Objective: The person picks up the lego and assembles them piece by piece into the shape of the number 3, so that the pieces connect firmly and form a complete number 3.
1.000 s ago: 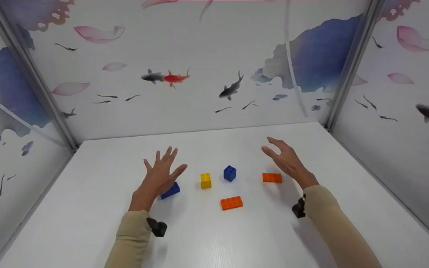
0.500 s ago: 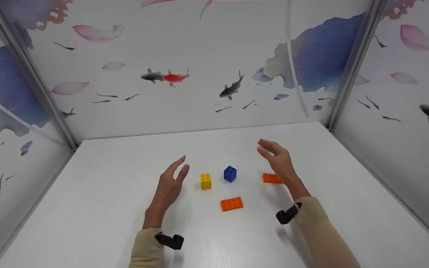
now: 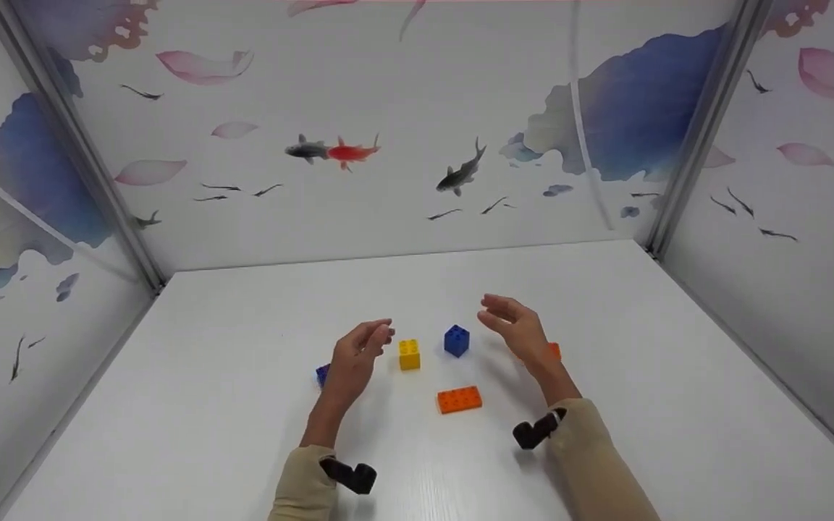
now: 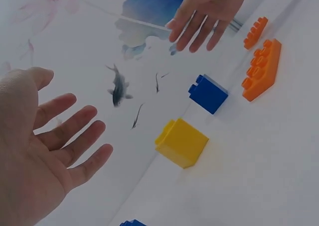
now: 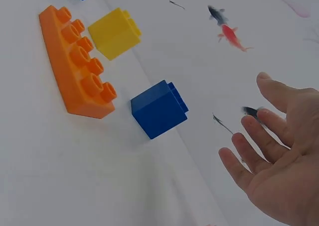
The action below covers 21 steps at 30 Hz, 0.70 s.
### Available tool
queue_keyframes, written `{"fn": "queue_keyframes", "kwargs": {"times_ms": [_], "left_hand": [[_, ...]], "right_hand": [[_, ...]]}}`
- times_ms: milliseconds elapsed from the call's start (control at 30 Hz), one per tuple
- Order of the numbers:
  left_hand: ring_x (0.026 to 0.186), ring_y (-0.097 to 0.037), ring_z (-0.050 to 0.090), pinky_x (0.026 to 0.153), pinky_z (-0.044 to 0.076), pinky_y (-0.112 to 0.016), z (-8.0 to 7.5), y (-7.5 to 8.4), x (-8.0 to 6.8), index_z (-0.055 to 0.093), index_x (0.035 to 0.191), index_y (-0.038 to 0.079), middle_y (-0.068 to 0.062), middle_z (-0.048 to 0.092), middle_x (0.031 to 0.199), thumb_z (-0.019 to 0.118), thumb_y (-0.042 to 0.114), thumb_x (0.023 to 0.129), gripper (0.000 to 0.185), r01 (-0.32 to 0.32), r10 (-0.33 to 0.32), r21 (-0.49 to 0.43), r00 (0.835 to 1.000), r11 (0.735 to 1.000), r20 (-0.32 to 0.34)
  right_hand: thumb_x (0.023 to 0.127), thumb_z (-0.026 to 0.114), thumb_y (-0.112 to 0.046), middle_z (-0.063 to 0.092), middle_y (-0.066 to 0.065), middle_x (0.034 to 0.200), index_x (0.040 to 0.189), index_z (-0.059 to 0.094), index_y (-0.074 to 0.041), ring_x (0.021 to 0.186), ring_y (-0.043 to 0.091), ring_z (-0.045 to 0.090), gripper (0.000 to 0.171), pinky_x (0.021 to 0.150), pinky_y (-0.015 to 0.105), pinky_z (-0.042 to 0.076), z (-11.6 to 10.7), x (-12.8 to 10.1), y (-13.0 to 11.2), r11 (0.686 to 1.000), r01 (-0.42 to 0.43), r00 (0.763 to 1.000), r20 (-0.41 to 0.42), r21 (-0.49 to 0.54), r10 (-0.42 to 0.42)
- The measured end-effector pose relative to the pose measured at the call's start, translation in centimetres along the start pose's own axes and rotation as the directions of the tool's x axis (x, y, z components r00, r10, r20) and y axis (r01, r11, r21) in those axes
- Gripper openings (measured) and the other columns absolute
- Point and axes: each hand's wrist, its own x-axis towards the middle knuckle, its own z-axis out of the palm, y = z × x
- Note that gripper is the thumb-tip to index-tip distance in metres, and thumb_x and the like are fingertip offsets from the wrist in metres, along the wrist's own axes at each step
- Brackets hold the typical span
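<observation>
Enclosure: a white wood-grain bench (image 3: 171, 405) stands inside white panels printed with fish, petals and blue washes (image 3: 388, 152).

Farthest left among the pieces is a blue plastic building brick (image 3: 322, 374), lying on the bench and mostly hidden behind the left hand in the head view; only its corner shows there, and only its top edge at the bottom of the left wrist view (image 4: 132, 222).

The left hand (image 3: 356, 359) is raised above the bench, palm turned inward toward the centre. Its fingers are relaxed and slightly bent, and it holds nothing. It touches no brick. The left wrist view confirms the spread, empty fingers (image 4: 75, 136).

Just right of that hand sits a small yellow square plastic brick (image 3: 409, 354), studs up, resting flat on the bench. Near it, a little farther back, is a small blue square plastic brick (image 3: 457, 340), also flat and apart from the yellow one.

In front of these two, toward the person, lies a long orange plastic brick with two rows of studs (image 3: 460, 399), separate from all others.

The right hand (image 3: 516, 331) is held above the bench to the right of the blue square brick, palm facing left, fingers extended and loose, gripping nothing. The right wrist view shows the same empty hand (image 5: 279, 161).

Behind the right hand a second orange plastic brick (image 3: 554, 351) lies on the bench, largely covered; only its right end shows in the head view.
</observation>
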Motion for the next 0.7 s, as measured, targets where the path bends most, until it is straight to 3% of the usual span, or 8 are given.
{"fn": "queue_keyframes", "kwargs": {"times_ms": [200,467,700], "left_hand": [[0.113,-0.027,0.064,0.097,0.057,-0.036,1.8,-0.7,-0.4,0.064,0.129,0.010,-0.014,0.068,0.123,0.050,0.041,0.104,0.042,0.023,-0.021,-0.021,0.992,0.999,0.125],[0.111,-0.029,0.066,0.090,0.060,-0.031,3.1,-1.7,-0.4,0.060,0.135,0.010,-0.016,0.067,0.125,0.060,0.033,0.101,0.042,0.082,-0.077,-0.013,0.972,0.997,0.223],[0.110,-0.024,0.068,0.089,0.061,-0.033,3.8,-2.6,-0.6,0.049,0.145,0.005,-0.019,0.063,0.132,0.068,0.026,0.096,0.056,0.177,-0.158,-0.031,0.933,0.984,0.323]], "right_hand": [[0.100,0.062,-0.025,0.053,0.011,0.149,0.146,0.050,-0.012,0.141,0.031,0.047,0.049,0.117,0.049,0.041,0.7,0.2,1.4,1.000,-0.001,0.999,0.053,-0.025,0.002],[0.102,0.058,-0.018,0.045,0.008,0.157,0.152,0.041,-0.012,0.147,0.031,0.040,0.053,0.119,0.050,0.037,0.9,0.9,2.6,1.000,-0.009,0.979,0.204,0.022,0.005],[0.100,0.061,-0.025,0.043,0.005,0.158,0.153,0.041,-0.017,0.149,0.033,0.036,0.057,0.121,0.055,0.031,1.6,0.8,3.2,1.000,-0.027,0.964,0.266,-0.014,0.029]]}}
